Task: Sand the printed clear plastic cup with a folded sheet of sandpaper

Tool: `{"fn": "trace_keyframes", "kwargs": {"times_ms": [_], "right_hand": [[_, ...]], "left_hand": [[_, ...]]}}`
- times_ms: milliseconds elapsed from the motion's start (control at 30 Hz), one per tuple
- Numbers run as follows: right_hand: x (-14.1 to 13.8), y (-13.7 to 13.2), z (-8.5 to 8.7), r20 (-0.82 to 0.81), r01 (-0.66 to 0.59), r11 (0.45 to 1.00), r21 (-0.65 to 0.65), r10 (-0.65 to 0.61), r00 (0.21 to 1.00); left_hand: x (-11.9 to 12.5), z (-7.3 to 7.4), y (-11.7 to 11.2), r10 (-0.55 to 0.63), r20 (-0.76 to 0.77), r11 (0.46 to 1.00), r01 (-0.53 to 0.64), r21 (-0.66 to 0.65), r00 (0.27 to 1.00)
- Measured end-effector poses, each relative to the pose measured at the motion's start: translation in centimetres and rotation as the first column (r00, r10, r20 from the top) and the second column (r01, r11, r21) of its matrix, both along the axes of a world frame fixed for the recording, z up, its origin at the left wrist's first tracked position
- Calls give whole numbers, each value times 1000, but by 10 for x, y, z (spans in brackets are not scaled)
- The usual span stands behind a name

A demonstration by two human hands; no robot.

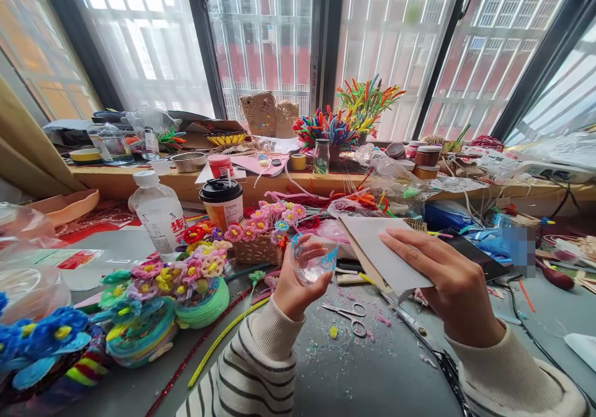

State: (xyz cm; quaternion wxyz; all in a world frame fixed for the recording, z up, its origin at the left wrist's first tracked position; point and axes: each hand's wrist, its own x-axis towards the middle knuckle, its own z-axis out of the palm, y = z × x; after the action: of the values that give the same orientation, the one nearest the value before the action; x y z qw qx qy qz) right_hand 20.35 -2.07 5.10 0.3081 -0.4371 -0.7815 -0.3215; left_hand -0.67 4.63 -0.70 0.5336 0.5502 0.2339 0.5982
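My left hand (291,286) is closed around a small clear plastic cup (315,257) with blue marks on it, held just above the grey table (372,373). My right hand (447,283) grips a folded white sheet of paper (379,252), tilted toward the cup. Small scissors (350,316) lie on the table below both hands, among scattered coloured specks. A little wicker basket of pink and blue pipe-cleaner flowers (261,231) stands just behind the cup.
Pipe-cleaner flower pieces (158,293) crowd the left side. A clear water bottle (157,211) and a lidded paper coffee cup (222,201) stand behind them. Bright pipe-cleaner bundles (349,119), jars and tape (298,161) fill the window ledge. Cables and a black phone (470,252) lie right.
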Motion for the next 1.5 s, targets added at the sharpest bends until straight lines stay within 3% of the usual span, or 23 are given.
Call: {"fn": "trace_keyframes", "kwargs": {"times_ms": [67, 200, 333, 467, 600, 733, 867, 1000, 1100, 1167, 1267, 1367, 1433, 1500], "right_hand": [[0, -1, 1, 55, -38, 999, -30, 40, 998], [0, 0, 1, 50, 50, 999, 3, -50, 998], [-2, 0, 2, 23, -57, 997, -43, 58, 998], [-3, -1, 2, 32, 32, 999, 7, -32, 999], [-3, -3, 1, 11, -61, 997, -50, 62, 998], [-4, -3, 2, 1, 29, 1000, -9, -29, 1000], [-6, -3, 2, 5, -136, 989, -64, 137, 991], [-5, 0, -1, -19, 53, 998, 33, -53, 998], [-4, -1, -2, -75, -48, 999, 17, 49, 996], [-5, -1, -2, -1, -96, 995, -8, 96, 995], [-5, -2, -1, -14, 39, 998, 50, -38, 999], [-6, -1, -2, -42, -39, 998, 46, 41, 998], [-7, 0, -5, 31, -47, 999, -15, 48, 998], [-7, 2, -7, 21, 103, 994, 27, -104, 994]], "left_hand": [[0, 1, -1, -17, -30, 1000, 17, 13, 999], [0, 0, -2, -23, -37, 997, 25, 66, 999], [-1, -2, -2, -45, -56, 996, 49, 68, 997], [-1, 2, -4, -77, -70, 993, 83, 86, 995], [0, 6, -6, -111, -75, 991, 116, 66, 991], [0, 7, -6, -144, -94, 987, 150, 55, 985], [2, 6, -7, -162, -79, 984, 167, 61, 984], [2, 7, -10, -209, -99, 977, 212, 19, 973], [0, 8, -12, -205, -62, 979, 206, 4, 977], [-1, 8, -12, -222, -47, 975, 223, 15, 974], [-1, 8, -12, -232, -67, 972, 233, 3, 970], [-1, 9, -12, -230, -34, 973, 229, -20, 973], [0, 10, -12, -243, -34, 970, 242, -13, 970], [0, 8, -12, -250, -59, 968, 250, -2, 966]]}}
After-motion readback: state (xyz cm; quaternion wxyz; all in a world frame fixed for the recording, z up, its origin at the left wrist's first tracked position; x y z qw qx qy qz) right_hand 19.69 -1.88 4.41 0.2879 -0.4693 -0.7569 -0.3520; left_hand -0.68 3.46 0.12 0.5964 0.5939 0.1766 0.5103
